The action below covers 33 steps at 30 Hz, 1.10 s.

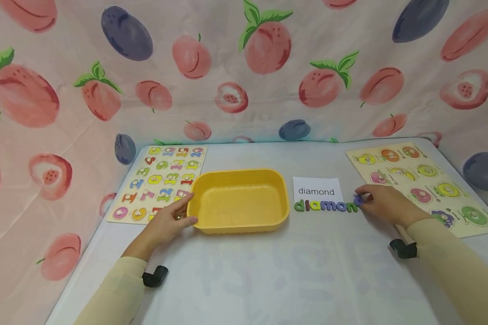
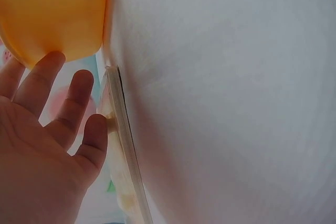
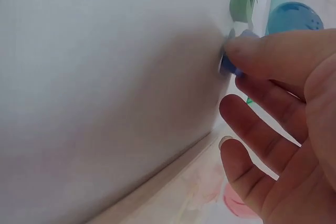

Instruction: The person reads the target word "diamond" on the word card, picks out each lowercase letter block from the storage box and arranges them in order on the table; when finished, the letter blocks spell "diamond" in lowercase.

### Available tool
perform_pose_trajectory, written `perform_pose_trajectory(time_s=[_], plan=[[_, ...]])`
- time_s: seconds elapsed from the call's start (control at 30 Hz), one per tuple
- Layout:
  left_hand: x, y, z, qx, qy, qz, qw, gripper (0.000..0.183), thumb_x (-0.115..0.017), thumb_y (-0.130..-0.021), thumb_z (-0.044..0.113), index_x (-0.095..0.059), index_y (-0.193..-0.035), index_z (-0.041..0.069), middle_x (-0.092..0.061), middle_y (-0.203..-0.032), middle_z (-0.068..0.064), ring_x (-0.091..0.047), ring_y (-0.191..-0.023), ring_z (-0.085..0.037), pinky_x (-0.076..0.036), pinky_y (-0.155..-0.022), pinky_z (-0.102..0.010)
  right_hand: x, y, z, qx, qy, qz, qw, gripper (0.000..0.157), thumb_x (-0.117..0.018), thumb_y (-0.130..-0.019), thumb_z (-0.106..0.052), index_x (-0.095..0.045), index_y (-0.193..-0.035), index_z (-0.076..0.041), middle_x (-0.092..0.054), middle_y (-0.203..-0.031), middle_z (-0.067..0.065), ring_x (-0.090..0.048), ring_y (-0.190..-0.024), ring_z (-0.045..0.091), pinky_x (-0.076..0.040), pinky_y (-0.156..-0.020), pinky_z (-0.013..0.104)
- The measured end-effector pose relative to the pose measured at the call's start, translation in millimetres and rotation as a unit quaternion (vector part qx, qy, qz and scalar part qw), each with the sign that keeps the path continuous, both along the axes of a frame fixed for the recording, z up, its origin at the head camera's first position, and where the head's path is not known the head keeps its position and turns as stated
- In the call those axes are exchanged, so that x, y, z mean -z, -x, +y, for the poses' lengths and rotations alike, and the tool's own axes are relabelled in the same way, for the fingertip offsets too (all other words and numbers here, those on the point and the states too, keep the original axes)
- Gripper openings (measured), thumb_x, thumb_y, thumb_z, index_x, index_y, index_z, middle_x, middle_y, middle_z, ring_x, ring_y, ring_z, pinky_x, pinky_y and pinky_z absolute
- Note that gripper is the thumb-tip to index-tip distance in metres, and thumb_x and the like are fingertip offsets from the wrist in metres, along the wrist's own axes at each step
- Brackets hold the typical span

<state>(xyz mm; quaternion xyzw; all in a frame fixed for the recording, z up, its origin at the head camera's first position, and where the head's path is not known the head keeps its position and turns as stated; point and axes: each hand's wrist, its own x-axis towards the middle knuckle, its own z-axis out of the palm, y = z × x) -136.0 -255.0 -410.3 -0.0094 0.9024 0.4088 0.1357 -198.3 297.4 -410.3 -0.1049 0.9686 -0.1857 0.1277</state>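
Note:
At the right end of a row of coloured letters (image 1: 328,206) spelling "diamon", my right hand (image 1: 378,204) pinches a blue-purple letter (image 1: 358,199) between thumb and fingers. The right wrist view shows that letter (image 3: 231,65) low at the table surface, just beyond the green letter n (image 3: 241,8). A white card (image 1: 318,186) printed "diamond" lies behind the row. My left hand (image 1: 166,224) touches the left end of a yellow tray (image 1: 237,229), fingers loosely extended. In the left wrist view, fingertips meet the tray's wall (image 2: 68,40).
A wooden number puzzle board (image 1: 119,212) lies at the left, partly behind the tray. On the right, a fruit puzzle board (image 1: 390,194) sits partly under the right forearm in view. Fruit-patterned cloth (image 1: 227,54) hangs behind the white table (image 1: 268,280).

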Motion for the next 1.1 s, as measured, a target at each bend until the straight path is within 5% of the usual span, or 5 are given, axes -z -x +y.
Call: perform_pose_trajectory(time_s=[1.1], plan=[[1.0, 0.8, -0.6, 0.012, -0.012, 0.004, 0.9998, 0.08, -0.074, -0.09, 0.041, -0.033, -0.158, 0.027, -0.04, -0.156, -0.009, -0.036, -0.143, -0.036, -0.028, -0.114, -0.058, -5.2, -14.0, 5.7, 0.004, 0.0, -0.002, 1.0, 0.046, -0.071, -0.09, -0.014, -0.059, -0.132, 0.002, -0.062, -0.12, 0.028, -0.056, -0.109, 0.047, -0.043, -0.094, 0.068]])
